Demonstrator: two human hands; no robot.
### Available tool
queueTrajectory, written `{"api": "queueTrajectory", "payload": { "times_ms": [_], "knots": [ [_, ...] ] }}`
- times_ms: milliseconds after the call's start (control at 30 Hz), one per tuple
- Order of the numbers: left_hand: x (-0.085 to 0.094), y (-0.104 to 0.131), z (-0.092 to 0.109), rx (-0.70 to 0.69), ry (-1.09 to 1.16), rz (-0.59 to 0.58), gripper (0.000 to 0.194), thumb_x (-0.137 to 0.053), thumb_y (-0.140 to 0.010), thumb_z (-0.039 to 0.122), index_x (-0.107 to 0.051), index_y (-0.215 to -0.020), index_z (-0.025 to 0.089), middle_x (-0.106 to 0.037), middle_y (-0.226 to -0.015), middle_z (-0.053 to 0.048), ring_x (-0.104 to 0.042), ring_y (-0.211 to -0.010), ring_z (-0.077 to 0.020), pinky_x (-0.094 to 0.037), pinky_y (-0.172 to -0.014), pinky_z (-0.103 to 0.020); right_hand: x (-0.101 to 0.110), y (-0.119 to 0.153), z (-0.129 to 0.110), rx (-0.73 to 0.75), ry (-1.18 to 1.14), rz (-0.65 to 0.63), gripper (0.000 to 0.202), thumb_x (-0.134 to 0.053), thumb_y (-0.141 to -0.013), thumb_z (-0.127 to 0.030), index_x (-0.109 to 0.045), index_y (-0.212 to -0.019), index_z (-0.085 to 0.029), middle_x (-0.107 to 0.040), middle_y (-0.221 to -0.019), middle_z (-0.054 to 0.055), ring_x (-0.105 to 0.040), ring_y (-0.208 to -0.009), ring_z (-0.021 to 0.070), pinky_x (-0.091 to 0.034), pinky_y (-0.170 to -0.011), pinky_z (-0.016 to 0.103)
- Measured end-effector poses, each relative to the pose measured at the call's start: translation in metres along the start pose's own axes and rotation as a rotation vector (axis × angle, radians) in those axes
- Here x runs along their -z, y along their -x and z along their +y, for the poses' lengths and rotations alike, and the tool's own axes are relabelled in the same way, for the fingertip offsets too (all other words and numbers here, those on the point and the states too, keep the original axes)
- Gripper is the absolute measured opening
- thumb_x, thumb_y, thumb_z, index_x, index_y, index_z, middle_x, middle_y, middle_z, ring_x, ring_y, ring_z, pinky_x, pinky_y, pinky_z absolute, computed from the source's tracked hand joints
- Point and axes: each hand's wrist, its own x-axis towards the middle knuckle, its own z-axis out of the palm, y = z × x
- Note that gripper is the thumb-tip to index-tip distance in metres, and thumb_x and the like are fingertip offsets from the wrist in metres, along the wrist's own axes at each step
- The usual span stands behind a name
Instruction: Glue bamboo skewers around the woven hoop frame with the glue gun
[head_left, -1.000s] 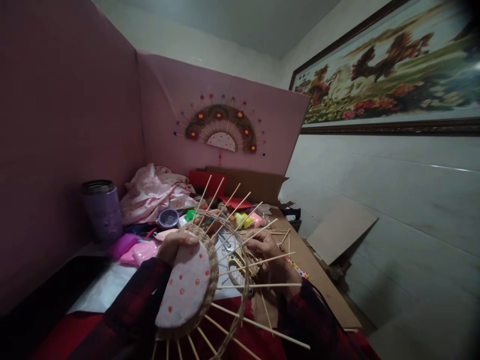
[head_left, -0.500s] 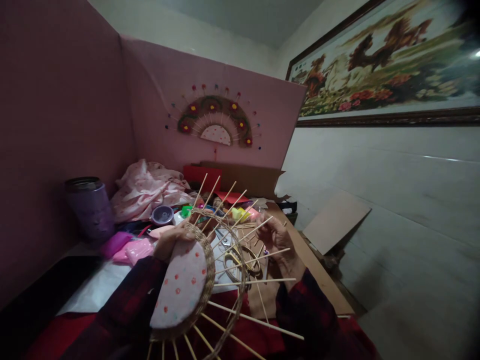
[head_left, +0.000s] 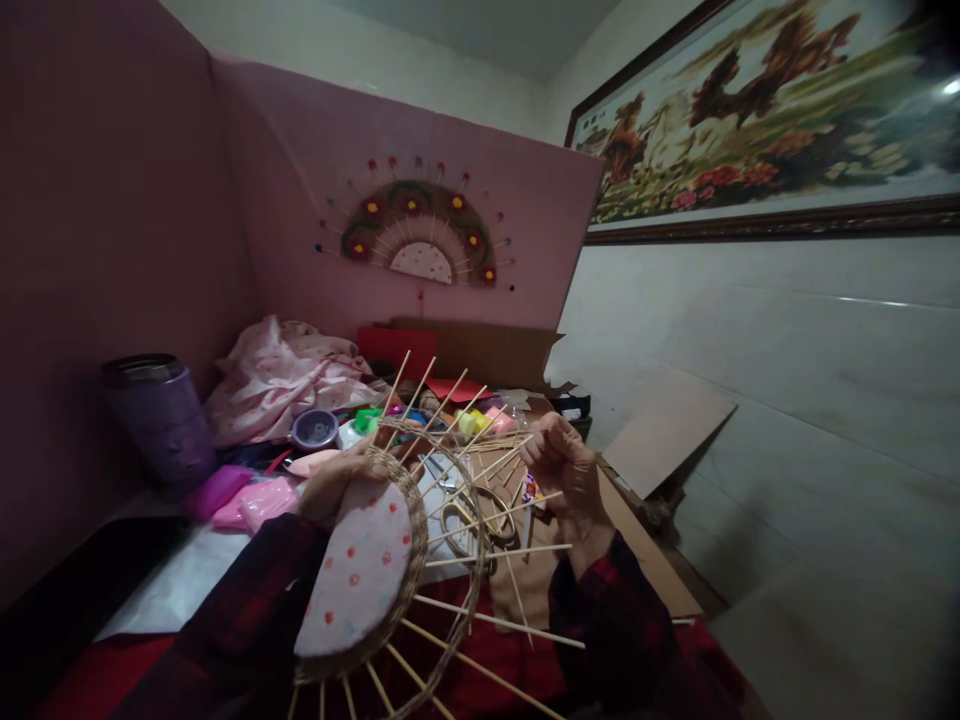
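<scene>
A half-round fan craft (head_left: 358,570) leans in front of me, its white cloth face dotted with red and its curved edge bound in braided cord. Thin wooden sticks (head_left: 517,625) spread out from that edge, and a ring of brown twine (head_left: 480,570) crosses them partway out. My left hand (head_left: 337,482) grips the craft at its upper end, with the fingers partly hidden behind it. To the right, my right hand (head_left: 566,470) is closed beside the stick tips, its fingers curled together. Whatever it pinches is too fine to make out.
Gold-handled scissors (head_left: 457,525) lie behind the sticks. A purple tumbler (head_left: 161,420), pink cloth (head_left: 292,375) and pink packets (head_left: 266,503) stand or lie at the left. A finished fan (head_left: 420,235) hangs on the pink board (head_left: 525,220). Cardboard (head_left: 645,540) lines the right edge.
My right hand has risen slightly and turned, its fingers now curled into a tighter fist. My left hand keeps its grip on the craft. The whole view has shifted a little.
</scene>
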Motion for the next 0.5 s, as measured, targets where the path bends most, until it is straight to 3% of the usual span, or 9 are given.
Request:
{"api": "queueTrajectory", "payload": {
  "times_ms": [300,500],
  "knots": [
    [0.0041,0.0008,0.0071,-0.083,0.005,0.002,0.064,-0.057,-0.056,0.003,-0.055,-0.119,0.017,-0.068,-0.100,-0.008,-0.065,-0.076,-0.0196,-0.051,-0.060,-0.026,0.0056,0.0021,0.0068,-0.144,0.151,-0.096,0.026,-0.064,-0.067,-0.028,-0.044,-0.054,-0.019,-0.024,-0.046,-0.008,-0.018,-0.041,0.0065,-0.015,-0.042,0.024],
    [0.0033,0.0009,0.0099,-0.113,0.016,0.035,0.065,-0.058,-0.056,0.007,-0.054,-0.120,0.016,-0.068,-0.098,-0.009,-0.065,-0.073,-0.0206,-0.052,-0.061,-0.029,0.0057,0.0062,0.0103,-0.263,0.259,-0.136,0.016,-0.056,-0.056,-0.012,-0.042,-0.051,-0.018,-0.025,-0.049,-0.007,-0.019,-0.044,0.0059,-0.013,-0.044,0.023]
  ]
}}
